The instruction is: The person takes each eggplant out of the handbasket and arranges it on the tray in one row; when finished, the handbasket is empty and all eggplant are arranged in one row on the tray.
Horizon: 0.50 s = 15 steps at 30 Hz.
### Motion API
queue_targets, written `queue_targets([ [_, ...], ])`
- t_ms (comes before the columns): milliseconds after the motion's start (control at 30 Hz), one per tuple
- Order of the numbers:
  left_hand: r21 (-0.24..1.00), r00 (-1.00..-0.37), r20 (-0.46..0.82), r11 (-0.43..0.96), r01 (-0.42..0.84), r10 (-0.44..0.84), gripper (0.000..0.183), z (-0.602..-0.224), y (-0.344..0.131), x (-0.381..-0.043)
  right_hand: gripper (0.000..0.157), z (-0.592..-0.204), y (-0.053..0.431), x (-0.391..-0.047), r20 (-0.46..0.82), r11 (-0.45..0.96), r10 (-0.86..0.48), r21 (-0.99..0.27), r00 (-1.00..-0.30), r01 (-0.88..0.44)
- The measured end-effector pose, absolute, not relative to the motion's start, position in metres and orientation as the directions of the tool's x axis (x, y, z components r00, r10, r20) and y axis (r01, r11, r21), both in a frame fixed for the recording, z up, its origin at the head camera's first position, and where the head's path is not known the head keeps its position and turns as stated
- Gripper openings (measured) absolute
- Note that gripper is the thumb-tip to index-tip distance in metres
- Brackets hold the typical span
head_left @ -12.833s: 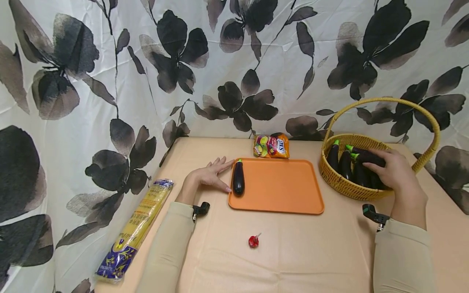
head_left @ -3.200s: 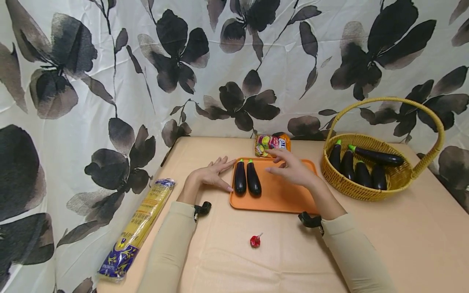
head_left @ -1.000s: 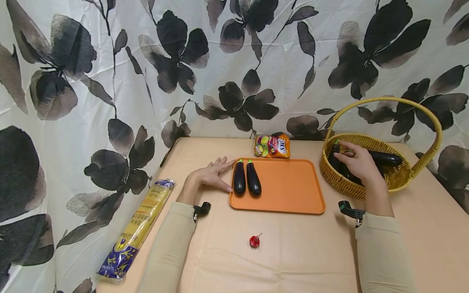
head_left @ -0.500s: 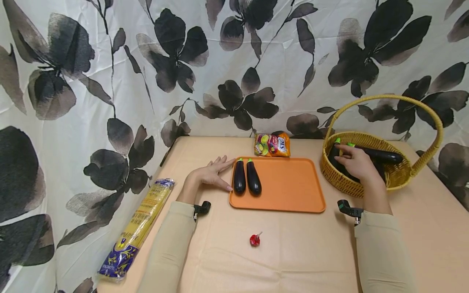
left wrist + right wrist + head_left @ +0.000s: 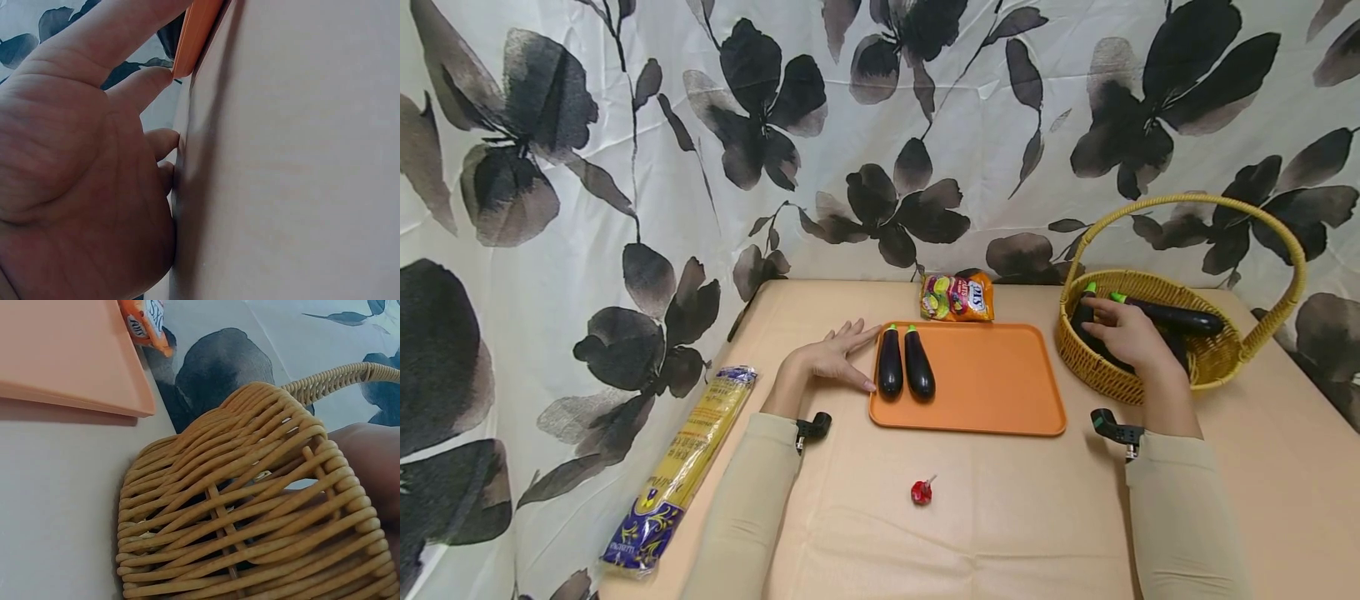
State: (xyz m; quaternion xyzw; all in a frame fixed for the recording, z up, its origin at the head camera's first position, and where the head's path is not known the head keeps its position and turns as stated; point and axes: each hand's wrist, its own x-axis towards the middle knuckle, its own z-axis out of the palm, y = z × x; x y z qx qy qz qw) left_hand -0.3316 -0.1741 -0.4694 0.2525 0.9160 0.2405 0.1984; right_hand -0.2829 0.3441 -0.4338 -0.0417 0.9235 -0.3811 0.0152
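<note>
My left hand (image 5: 823, 365) rests on the table with fingers spread, thumb and index fingertip touching the left edge of the orange tray (image 5: 985, 379). In the left wrist view, fingers (image 5: 153, 87) meet the tray's side (image 5: 190, 37). Two eggplants (image 5: 890, 367) (image 5: 919, 367) lie side by side at the tray's left end, green tips toward the back. My right hand (image 5: 1131, 337) reaches into the yellow wicker basket (image 5: 1093, 377) and grips the leftmost eggplant (image 5: 1081, 315) near its top. Another eggplant (image 5: 1180, 317) lies across the basket; others are partly hidden. The basket wall hides the right fingertips in the right wrist view.
The basket's tall handle (image 5: 1213, 200) arches above my right hand. A candy bag (image 5: 957, 298) lies behind the tray. A red wrapped lollipop (image 5: 921, 492) is in front of it. A spaghetti pack (image 5: 681, 471) lies at the left table edge, by a floral curtain (image 5: 880, 125).
A second eggplant has joined the first on the tray since the oldest frame. My right hand went from tray back to basket and closed on the leftmost eggplant. The left hand stayed put.
</note>
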Motion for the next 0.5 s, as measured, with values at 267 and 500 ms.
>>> queue_targets([
  [267,0.538,-0.795,-0.243,0.759,0.366,0.555,0.123,-0.4676,-0.1735,-0.3305,0.060,-0.4319,0.3414,-0.2846,-0.025,0.703,-0.092,-0.710,-0.995,-0.047],
  [500,0.538,-0.797,-0.236,0.758,0.369,0.556,0.122,-0.4696,-0.1740,-0.3316,0.061,-0.4352,0.3409,-0.2861,-0.044,0.708,-0.083,-0.706,-0.996,-0.028],
])
